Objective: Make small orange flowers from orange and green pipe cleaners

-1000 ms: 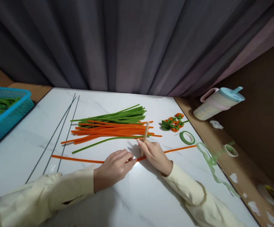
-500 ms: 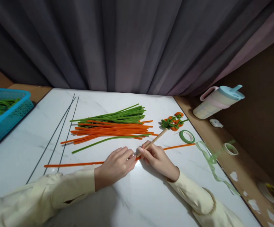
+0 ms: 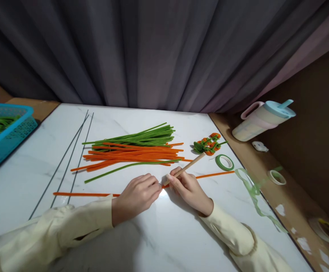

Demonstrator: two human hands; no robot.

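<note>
A: Item one, the orange pipe cleaner (image 3: 82, 194) under your hands. How do you rate it?

B: Light, fuzzy, with what is likely a thin wire core; it bends readily and should keep a bend. It lies flat on the white table (image 3: 25, 181), running left to right along the near side, from near the three thin dark wires (image 3: 68, 166) at the left to just short of the green tape roll (image 3: 224, 162) at the right. Take it close to the point you are working, since the long free ends flop.

A: And your grip on it?

B: Your left hand (image 3: 136, 196) is closed, fingertips pinching the pipe cleaner at its middle. Your right hand (image 3: 190, 189) is closed on a wooden stick (image 3: 188, 168), held like a pen, its near tip touching the pipe cleaner right beside your left fingertips. The stick slants away to the far right. It looks stiff, smooth and light.

A: Item two, stock nearby?

B: The pile of green and orange pipe cleaners (image 3: 130, 151) lies just beyond your hands; a small twisted orange-and-green piece (image 3: 208, 144) sits far right of it.
</note>
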